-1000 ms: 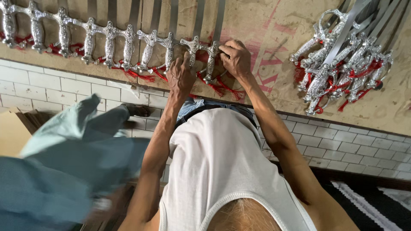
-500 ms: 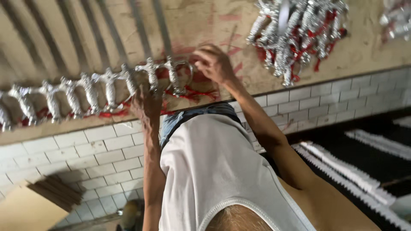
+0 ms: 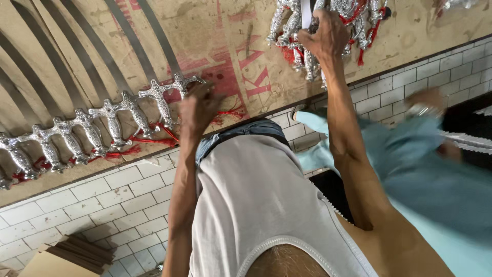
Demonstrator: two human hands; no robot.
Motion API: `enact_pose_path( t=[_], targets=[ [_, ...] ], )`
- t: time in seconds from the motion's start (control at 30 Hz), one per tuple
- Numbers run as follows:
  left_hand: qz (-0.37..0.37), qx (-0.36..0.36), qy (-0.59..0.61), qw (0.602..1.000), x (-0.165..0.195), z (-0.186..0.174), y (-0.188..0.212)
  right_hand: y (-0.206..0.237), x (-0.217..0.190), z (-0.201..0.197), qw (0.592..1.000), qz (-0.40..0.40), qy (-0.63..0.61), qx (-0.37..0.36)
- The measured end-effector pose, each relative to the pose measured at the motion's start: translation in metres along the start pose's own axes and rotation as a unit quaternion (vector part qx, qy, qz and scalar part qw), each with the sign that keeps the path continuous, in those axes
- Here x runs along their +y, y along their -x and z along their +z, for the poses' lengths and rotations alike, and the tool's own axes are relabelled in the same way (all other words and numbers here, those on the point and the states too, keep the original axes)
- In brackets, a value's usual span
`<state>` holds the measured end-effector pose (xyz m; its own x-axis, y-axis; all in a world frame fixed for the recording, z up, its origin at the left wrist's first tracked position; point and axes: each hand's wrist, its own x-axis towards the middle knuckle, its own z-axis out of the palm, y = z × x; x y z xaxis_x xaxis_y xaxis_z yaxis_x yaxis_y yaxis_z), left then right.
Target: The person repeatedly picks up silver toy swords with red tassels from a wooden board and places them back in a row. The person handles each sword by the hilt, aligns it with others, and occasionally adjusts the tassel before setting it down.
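Head view: left hand (image 3: 197, 110) is resting at about 12 o'clock from the torso, blurred, fingers curled by the end hilt (image 3: 180, 84) of the row of silver hilts (image 3: 92, 128) w/ red tassels (image 3: 148, 138) on the board (image 3: 225, 46); can't tell if it's grasping anything. Right hand (image 3: 323, 38) is reaching to 1 o'clock, clenching into the hilt pile (image 3: 328, 20). A co-worker's blue sleeve (image 3: 435, 174) is sitting at 3 o'clock.
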<state>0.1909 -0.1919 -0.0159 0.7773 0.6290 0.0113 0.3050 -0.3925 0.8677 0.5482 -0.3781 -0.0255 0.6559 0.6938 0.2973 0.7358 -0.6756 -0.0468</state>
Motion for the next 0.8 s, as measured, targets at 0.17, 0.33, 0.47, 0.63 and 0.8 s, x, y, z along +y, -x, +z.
enact_pose_path(
  t=[0.17, 0.33, 0.47, 0.63, 0.8],
  targets=[
    [0.016, -0.132, 0.074, 0.988, 0.026, 0.061, -0.033, -0.008, 0.000, -0.007, 0.998, 0.025, -0.037, -0.038],
    [0.054, -0.148, 0.128, 0.979, 0.045, 0.111, -0.044, -0.003, -0.025, -0.037, 0.945, -0.024, -0.314, -0.086],
    [-0.033, -0.127, 0.294, 0.947, 0.044, 0.116, -0.046, 0.009, -0.076, -0.037, 0.848, 0.053, -0.518, -0.099],
    [0.003, 0.064, 0.109, 0.992, 0.044, 0.077, -0.046, 0.004, -0.105, -0.012, 0.779, 0.130, -0.607, -0.089],
    [0.088, 0.210, -0.174, 0.958, 0.040, 0.037, -0.052, -0.004, -0.123, 0.004, 0.735, 0.108, -0.661, -0.105]
  ],
)
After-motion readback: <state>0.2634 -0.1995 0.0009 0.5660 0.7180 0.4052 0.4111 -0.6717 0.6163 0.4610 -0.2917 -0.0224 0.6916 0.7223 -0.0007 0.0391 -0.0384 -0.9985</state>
